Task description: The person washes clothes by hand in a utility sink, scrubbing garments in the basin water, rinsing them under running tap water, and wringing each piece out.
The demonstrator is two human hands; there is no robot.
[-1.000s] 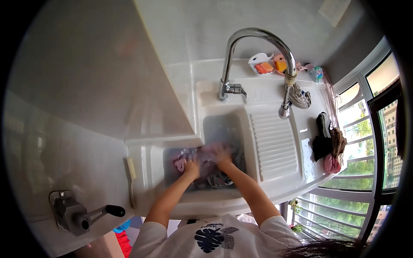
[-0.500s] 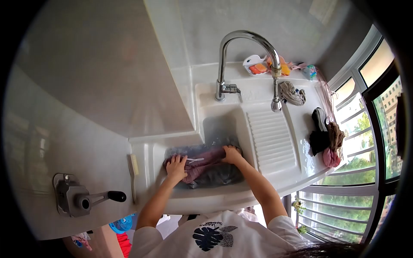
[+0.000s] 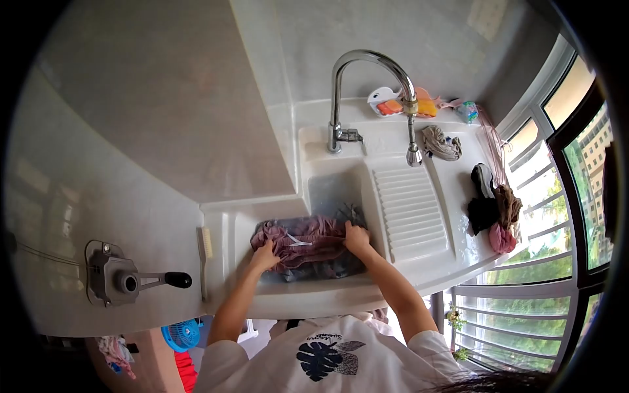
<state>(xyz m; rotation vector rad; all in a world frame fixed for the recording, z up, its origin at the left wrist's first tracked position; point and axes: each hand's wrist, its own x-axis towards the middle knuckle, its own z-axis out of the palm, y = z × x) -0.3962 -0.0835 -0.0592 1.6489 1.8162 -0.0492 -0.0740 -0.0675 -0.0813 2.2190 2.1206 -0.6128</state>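
Observation:
A wet mauve garment [image 3: 314, 247] with a white drawstring lies spread across the water in the sink [image 3: 308, 302]. My left hand [image 3: 265, 255] grips its left side, fingers partly hidden by the cloth. At the other end, my right hand [image 3: 356, 237] is closed on the garment's right edge. Dark grey cloth [image 3: 314, 270] shows under and in front of the mauve one, partly under water.
A chrome faucet [image 3: 337, 98] arches behind the sink, beside a ribbed washboard [image 3: 413, 209]. Soap dishes [image 3: 386, 105], a grey cloth [image 3: 441, 144] and piled dark and pink clothes [image 3: 501, 209] lie right. A brush [image 3: 206, 262] lies left, near a wall crank [image 3: 131, 281].
The mauve garment, bunched and blurred in the water earlier, is now spread flat at the surface, its drawstring showing. Both hands have moved apart to its two sides.

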